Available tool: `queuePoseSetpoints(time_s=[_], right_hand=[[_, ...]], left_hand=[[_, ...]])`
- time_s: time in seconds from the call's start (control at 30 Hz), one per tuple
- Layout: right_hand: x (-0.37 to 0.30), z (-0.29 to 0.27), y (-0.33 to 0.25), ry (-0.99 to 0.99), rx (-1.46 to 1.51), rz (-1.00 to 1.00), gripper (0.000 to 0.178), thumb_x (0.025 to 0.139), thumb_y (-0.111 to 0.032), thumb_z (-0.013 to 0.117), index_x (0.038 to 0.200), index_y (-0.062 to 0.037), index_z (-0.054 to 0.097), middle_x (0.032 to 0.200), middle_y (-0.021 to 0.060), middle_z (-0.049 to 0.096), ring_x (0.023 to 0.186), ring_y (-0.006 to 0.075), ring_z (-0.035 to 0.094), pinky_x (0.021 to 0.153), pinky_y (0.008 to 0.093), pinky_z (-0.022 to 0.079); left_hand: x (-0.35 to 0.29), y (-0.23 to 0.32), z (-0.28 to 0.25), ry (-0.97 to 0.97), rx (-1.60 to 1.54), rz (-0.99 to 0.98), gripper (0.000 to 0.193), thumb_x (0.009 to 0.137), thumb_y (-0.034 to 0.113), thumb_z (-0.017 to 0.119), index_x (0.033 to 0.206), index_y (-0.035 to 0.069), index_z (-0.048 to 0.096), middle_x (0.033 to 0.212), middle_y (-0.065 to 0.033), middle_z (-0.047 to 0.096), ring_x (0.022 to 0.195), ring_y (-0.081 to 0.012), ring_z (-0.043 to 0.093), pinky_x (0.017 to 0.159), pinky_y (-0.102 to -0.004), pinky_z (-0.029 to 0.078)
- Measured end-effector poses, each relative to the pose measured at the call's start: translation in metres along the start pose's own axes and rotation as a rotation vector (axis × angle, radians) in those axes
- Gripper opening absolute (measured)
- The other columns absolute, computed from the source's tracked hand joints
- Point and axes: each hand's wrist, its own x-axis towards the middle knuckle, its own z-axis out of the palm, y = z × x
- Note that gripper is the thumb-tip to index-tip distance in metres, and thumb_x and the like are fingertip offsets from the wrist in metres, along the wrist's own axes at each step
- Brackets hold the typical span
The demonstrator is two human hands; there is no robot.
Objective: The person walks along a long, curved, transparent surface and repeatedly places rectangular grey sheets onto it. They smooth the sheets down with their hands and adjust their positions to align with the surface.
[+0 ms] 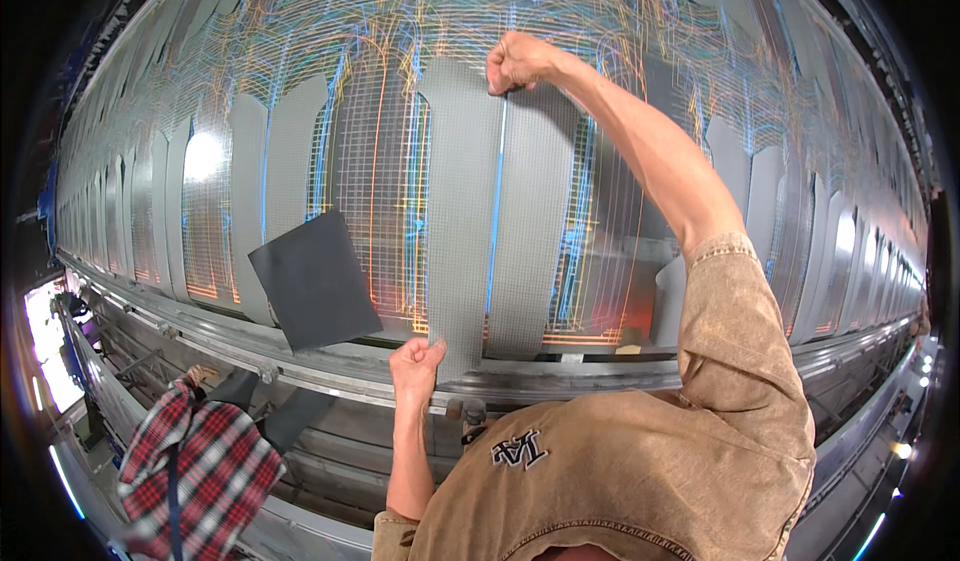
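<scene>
A long grey mesh-textured strip (458, 211) lies lengthwise in front of me, over a wide sheet crossed by coloured threads (390, 6). At the strip's near end, by the metal edge, my left hand (415, 363) is closed with its thumb and fingers pinching the strip's corner. A second grey strip (533, 216) lies to the right, with a blue line showing in the narrow gap between the two. My right hand (520, 63) reaches far forward and is closed at the far end of this second strip. What its fingers grip is hidden.
A loose dark rectangular sheet (315, 281) lies askew to the left. Similar grey strips (296, 151) repeat along both sides. A metal rail (620, 373) borders the near edge. At lower left is a person in a red checked shirt (205, 461).
</scene>
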Motion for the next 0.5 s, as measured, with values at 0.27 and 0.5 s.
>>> queuePoseSetpoints(time_s=[0.27,0.5], right_hand=[[0.002,-0.003,-0.007,-0.018,-0.02,0.051,0.01,0.064,-0.008,0.077,0.065,-0.0088,0.067,0.063,0.0022,0.061,0.058,0.0135,0.056,0.051,0.0299,0.047],[-0.006,-0.007,-0.011,0.017,0.067,0.082,0.006,0.071,-0.007,0.073,0.075,-0.0063,0.069,0.071,0.0049,0.065,0.065,0.0144,0.062,0.058,0.0309,0.056]], left_hand=[[0.0,0.001,0.002,0.006,-0.029,-0.042,0.007,0.081,0.001,0.069,0.081,0.001,0.063,0.071,0.0012,0.063,0.06,-0.002,0.051,0.057,-0.0178,0.04],[0.002,-0.005,-0.001,0.0,-0.046,-0.016,0.007,0.082,0.005,0.069,0.079,0.001,0.063,0.07,0.0003,0.064,0.06,-0.0025,0.052,0.057,-0.0189,0.04]])
